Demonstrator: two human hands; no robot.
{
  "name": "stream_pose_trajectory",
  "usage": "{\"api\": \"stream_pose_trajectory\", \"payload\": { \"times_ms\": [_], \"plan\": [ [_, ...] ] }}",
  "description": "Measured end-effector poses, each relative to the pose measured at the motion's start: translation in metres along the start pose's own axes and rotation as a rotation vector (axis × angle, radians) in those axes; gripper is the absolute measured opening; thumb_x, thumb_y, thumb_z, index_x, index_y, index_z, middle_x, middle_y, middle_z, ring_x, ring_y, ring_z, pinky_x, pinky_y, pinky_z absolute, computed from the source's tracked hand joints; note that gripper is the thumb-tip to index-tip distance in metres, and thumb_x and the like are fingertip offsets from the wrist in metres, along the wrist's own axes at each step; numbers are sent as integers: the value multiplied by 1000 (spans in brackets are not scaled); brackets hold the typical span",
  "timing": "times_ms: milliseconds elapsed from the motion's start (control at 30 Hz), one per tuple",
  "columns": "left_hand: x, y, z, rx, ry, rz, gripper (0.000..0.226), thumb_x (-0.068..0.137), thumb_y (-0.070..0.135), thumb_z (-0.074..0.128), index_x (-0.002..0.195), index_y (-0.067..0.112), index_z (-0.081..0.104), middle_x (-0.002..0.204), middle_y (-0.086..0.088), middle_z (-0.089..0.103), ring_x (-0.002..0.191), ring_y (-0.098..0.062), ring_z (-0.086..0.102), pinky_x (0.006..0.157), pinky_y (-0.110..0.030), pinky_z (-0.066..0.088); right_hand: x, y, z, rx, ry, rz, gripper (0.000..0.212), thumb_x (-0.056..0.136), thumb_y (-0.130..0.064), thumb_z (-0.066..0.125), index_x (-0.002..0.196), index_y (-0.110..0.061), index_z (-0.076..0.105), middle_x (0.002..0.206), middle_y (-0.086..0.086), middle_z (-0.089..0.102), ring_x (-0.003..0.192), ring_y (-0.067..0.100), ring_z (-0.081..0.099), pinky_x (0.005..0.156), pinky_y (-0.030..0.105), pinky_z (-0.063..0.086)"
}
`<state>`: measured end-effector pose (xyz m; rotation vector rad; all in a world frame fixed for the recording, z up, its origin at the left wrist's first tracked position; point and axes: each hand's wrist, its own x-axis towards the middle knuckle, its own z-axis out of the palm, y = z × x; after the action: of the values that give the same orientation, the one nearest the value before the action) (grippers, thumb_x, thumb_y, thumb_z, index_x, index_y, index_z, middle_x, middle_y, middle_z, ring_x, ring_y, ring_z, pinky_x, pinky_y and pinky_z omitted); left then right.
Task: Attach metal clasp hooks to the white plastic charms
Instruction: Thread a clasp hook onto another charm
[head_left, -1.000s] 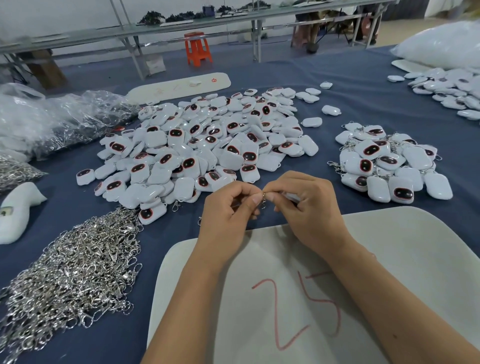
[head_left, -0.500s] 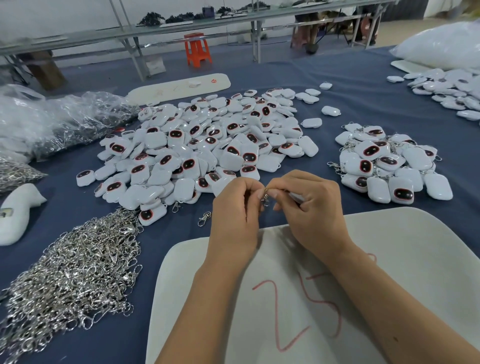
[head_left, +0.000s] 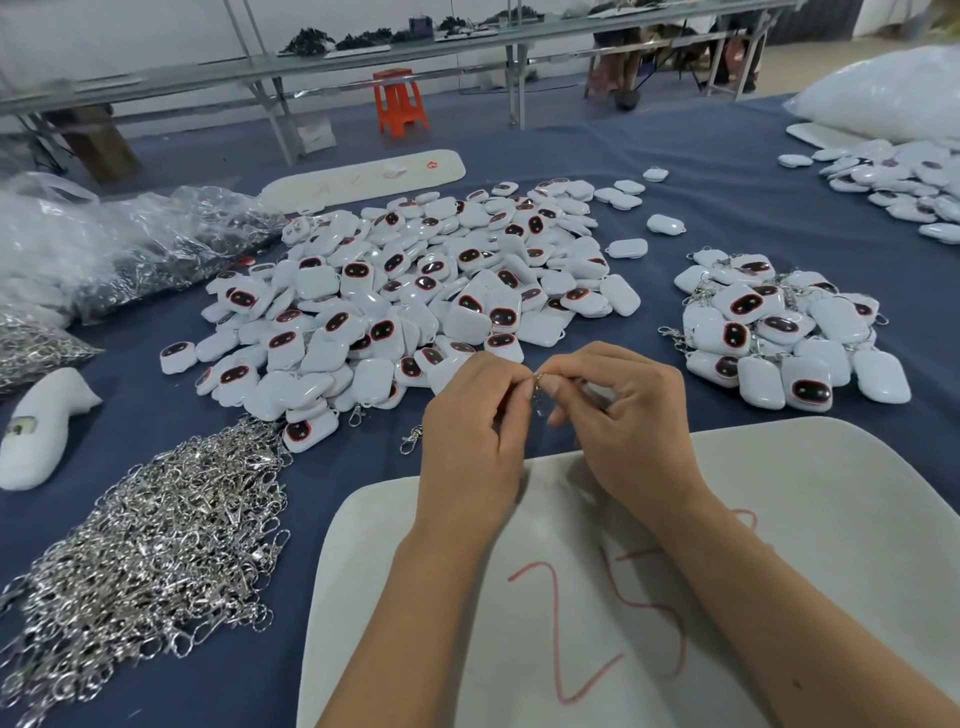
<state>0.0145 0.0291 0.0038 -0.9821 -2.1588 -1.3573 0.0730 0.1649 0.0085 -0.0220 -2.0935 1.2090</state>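
Note:
My left hand and my right hand meet fingertip to fingertip above the near edge of the blue table. Between them hangs a small metal clasp hook, pinched by my left fingers. My right hand grips a white plastic charm, mostly hidden inside the fingers. A large heap of white charms with dark red-rimmed faces lies just beyond my hands. A smaller pile of charms with clasps on them sits to the right. Loose silver clasp hooks are heaped at the near left.
A white board marked with a red "25" lies under my forearms. Two stray hooks lie by the big heap. Clear plastic bags of hooks sit at the far left, a white foam piece at the left edge, more charms far right.
Both hands have lifted slightly and shifted a little right, still joined at the fingertips. The clasp now dangles between them. A stray hook beside my left hand has come into view.

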Motion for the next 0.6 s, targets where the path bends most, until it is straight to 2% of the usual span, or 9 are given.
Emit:
{"api": "stream_pose_trajectory", "payload": {
  "times_ms": [133, 233, 300, 400, 500, 600],
  "plan": [
    [0, 1, -2, 24, 0, 12, 16, 94, -1, 63, 85, 12, 64, 81, 7, 57, 76, -16, 53, 66, -31, 42, 1, -1, 1, 63, -20, 7, 14, 93, 3, 73, 88, -9, 80, 81, -2, 69, 63, 16, 66, 66, 12, 47],
    [1, 1, -4, 56, -20, 57, 15, 93, -1, 62, 86, 12, 63, 84, 9, 56, 78, -11, 52, 69, -23, 40, 0, 2, 0, 92, -24, 69, 13, 94, -1, 70, 93, -13, 74, 83, -3, 70, 70, 19, 69, 68, 23, 52],
    [2, 0, -4, 96, -33, 86, 14, 93, 0, 62, 87, 12, 61, 86, 11, 54, 79, -8, 49, 71, -18, 38, 1, 2, 0, 275, 12, 212, 17, 98, 1, 59, 107, -14, 62, 100, 4, 65, 80, 17, 72, 64, 29, 56],
    [3, -2, -3, 129, -69, 109, 14, 95, 1, 60, 88, 13, 61, 88, 13, 52, 79, -7, 47, 72, -17, 36, 6, 5, 1, 534, 115, 373, 29, 101, 10, 48, 121, -11, 44, 116, 13, 50, 97, 16, 74, 77, 30, 62],
    [2, -4, -3, 135, -93, 118, 14, 95, 2, 59, 86, 12, 60, 86, 10, 53, 78, -9, 46, 70, -20, 36, 10, 11, -1, 590, 181, 463, 33, 102, 6, 55, 129, -10, 45, 119, 17, 63, 101, 24, 77, 86, 34, 63],
    [2, -5, -2, 125, -129, 115, 15, 96, 6, 58, 84, 15, 58, 83, 9, 52, 77, -9, 45, 68, -25, 37, 11, 15, -3, 633, 200, 522, 29, 100, -7, 67, 126, -12, 55, 111, 17, 76, 96, 28, 79, 78, 31, 64]
  ]
}}
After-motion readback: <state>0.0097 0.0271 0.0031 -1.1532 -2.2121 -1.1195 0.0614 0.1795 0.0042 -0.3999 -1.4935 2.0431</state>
